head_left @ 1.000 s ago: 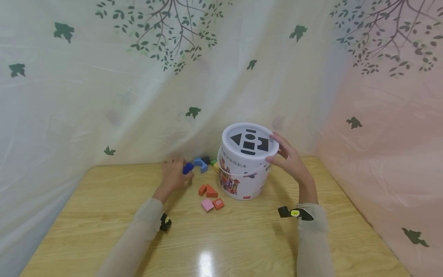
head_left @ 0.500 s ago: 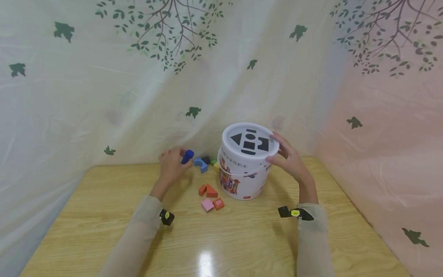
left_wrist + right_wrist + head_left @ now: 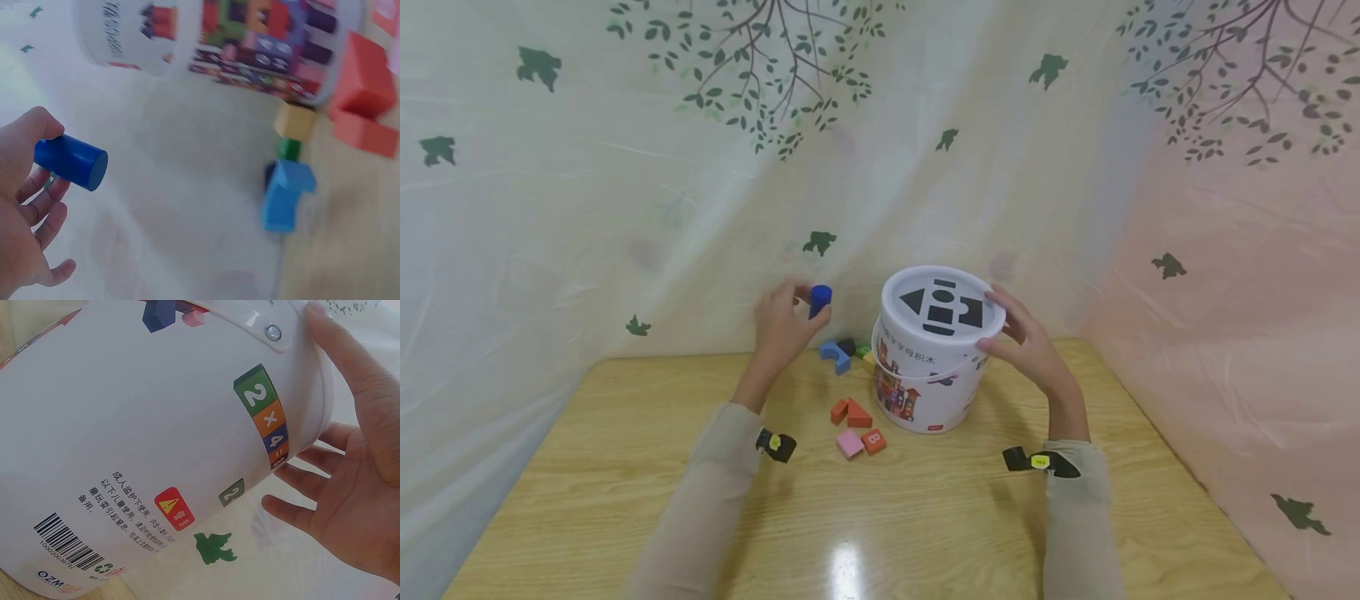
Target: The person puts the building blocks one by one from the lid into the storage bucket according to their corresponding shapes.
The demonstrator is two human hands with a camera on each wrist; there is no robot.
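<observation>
My left hand [image 3: 781, 327] pinches a blue cylinder block [image 3: 821, 298] between thumb and fingers, raised above the back of the table. In the left wrist view the cylinder [image 3: 74, 162] points its flat end away from the palm. A white bucket [image 3: 925, 392] with printed pictures stands upright, its lid [image 3: 895, 287] cut with a triangle, a circle, a square and other shapes. At the bucket's right side my right hand [image 3: 1026, 346] grips the lid's rim, thumb in front and fingers behind, as the right wrist view also shows.
Left of the bucket lie a light-blue arch block [image 3: 835, 357], a black block [image 3: 847, 347], and green and yellow blocks partly hidden. Nearer are orange-red blocks [image 3: 859, 414], a pink block [image 3: 850, 444] and a red "B" block [image 3: 873, 441]. A printed curtain [image 3: 700, 250] hangs behind the wooden table [image 3: 925, 517].
My left hand has lifted the blue cylinder block up from the table's back and a little to the right, turning it more upright. The right hand and bucket have stayed put.
</observation>
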